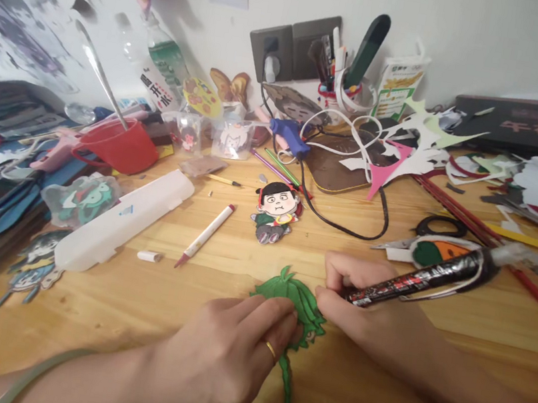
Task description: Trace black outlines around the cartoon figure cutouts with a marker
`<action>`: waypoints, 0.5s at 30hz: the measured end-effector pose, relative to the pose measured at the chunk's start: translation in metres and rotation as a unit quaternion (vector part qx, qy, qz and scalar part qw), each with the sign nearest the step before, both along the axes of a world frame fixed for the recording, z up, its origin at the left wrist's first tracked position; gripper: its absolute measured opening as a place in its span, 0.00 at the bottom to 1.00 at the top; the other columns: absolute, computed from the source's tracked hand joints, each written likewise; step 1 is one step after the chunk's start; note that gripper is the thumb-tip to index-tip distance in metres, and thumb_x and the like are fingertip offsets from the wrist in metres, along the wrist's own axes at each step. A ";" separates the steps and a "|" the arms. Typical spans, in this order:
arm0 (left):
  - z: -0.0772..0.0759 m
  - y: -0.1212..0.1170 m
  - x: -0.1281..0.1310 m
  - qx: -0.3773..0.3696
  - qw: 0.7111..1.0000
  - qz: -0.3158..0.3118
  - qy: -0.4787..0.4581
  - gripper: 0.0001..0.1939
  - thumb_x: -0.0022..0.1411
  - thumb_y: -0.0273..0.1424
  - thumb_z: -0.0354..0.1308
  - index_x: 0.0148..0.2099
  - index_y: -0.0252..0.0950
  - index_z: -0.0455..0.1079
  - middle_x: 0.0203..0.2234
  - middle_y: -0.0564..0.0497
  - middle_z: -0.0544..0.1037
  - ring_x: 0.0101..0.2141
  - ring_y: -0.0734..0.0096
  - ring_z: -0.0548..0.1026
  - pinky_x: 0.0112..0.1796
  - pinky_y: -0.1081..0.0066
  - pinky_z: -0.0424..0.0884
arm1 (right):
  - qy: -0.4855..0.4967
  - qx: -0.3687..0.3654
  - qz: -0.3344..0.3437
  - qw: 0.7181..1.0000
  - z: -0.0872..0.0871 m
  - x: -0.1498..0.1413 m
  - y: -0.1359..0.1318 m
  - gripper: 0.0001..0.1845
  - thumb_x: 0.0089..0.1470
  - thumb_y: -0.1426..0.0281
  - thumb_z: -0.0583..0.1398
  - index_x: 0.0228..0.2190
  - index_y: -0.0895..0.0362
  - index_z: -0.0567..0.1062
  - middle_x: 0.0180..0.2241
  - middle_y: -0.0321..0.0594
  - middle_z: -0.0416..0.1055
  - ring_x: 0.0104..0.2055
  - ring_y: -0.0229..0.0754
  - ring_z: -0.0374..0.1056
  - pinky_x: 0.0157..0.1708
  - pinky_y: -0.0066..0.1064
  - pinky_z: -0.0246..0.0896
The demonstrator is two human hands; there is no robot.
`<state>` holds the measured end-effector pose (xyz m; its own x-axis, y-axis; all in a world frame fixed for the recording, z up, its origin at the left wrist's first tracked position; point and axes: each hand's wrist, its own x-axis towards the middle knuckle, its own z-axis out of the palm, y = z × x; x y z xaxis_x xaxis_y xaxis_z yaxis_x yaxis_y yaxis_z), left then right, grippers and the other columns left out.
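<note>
A paper cutout figure with green hair (292, 296) lies on the wooden table in front of me, a thin green strip hanging below its head. Over its lower part rests my left hand (234, 351), fingers bent and pressed together on it, hiding much of the figure. My right hand (369, 304) is closed around a black marker pen (424, 275), whose rear end points up to the right. The fingers holding the pen are at the right edge of the green hair; the pen's tip is hidden. Just beyond sits a black-haired cartoon cutout (276, 213).
A white-barrelled felt-tip (206, 236) lies left, near its loose cap (149, 256) and a long white case (124, 220). A red mug (120, 145) stands behind. Farther back are a blue glue gun (289, 137), cables and paper scraps. Scissors (439, 228) lie right.
</note>
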<state>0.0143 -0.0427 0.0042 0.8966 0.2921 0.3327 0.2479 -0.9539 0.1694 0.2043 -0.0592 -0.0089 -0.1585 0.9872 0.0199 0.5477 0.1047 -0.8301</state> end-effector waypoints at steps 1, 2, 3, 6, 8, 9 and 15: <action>0.000 0.000 0.000 0.000 1.000 -0.001 0.000 0.14 0.65 0.21 0.42 0.40 0.22 0.69 0.26 0.41 0.73 0.30 0.63 0.75 0.25 0.69 0.76 | 0.000 0.001 -0.001 1.000 0.000 0.000 0.000 0.13 0.42 0.79 0.53 0.15 0.56 0.52 0.14 0.26 0.49 0.18 0.30 0.47 0.16 0.23 0.41; 0.000 0.000 0.000 0.000 1.000 0.000 0.001 0.14 0.65 0.21 0.42 0.41 0.22 0.69 0.26 0.41 0.73 0.30 0.63 0.75 0.25 0.69 0.76 | -0.002 0.001 -0.002 1.000 0.000 0.000 0.001 0.14 0.41 0.79 0.53 0.15 0.56 0.52 0.14 0.26 0.49 0.18 0.30 0.47 0.16 0.23 0.41; 0.000 0.000 0.000 0.000 1.000 0.000 0.002 0.14 0.65 0.21 0.42 0.41 0.22 0.69 0.26 0.41 0.73 0.30 0.63 0.75 0.25 0.69 0.76 | -0.003 0.001 -0.004 1.000 0.000 0.000 0.001 0.14 0.41 0.79 0.53 0.15 0.56 0.52 0.14 0.26 0.48 0.18 0.30 0.46 0.16 0.23 0.41; 0.000 0.000 -0.001 -0.002 1.000 -0.001 0.007 0.14 0.66 0.22 0.42 0.41 0.23 0.69 0.27 0.42 0.73 0.31 0.65 0.75 0.26 0.70 0.76 | -0.004 0.001 -0.001 1.000 0.000 0.000 0.001 0.13 0.42 0.79 0.53 0.16 0.56 0.52 0.14 0.26 0.49 0.18 0.30 0.47 0.16 0.23 0.41; 0.001 0.000 -0.001 -0.003 1.000 0.000 0.009 0.14 0.66 0.22 0.41 0.41 0.23 0.68 0.27 0.42 0.73 0.32 0.65 0.75 0.27 0.71 0.76 | -0.005 0.002 0.000 1.000 0.000 0.000 0.001 0.13 0.42 0.79 0.53 0.16 0.56 0.53 0.14 0.26 0.49 0.18 0.30 0.47 0.16 0.23 0.41; 0.001 0.000 -0.001 -0.002 1.000 0.000 0.009 0.14 0.66 0.22 0.41 0.41 0.23 0.69 0.27 0.42 0.73 0.32 0.64 0.75 0.27 0.71 0.76 | -0.007 0.003 -0.001 1.000 0.000 0.000 0.001 0.13 0.42 0.79 0.53 0.15 0.56 0.52 0.14 0.26 0.49 0.18 0.29 0.47 0.16 0.23 0.41; 0.000 0.000 -0.001 -0.004 1.000 0.000 0.004 0.14 0.65 0.21 0.42 0.41 0.23 0.69 0.26 0.42 0.73 0.31 0.64 0.75 0.26 0.70 0.76 | -0.011 0.002 -0.003 1.000 0.000 -0.001 0.001 0.13 0.41 0.79 0.53 0.15 0.56 0.53 0.14 0.26 0.49 0.18 0.29 0.47 0.16 0.23 0.41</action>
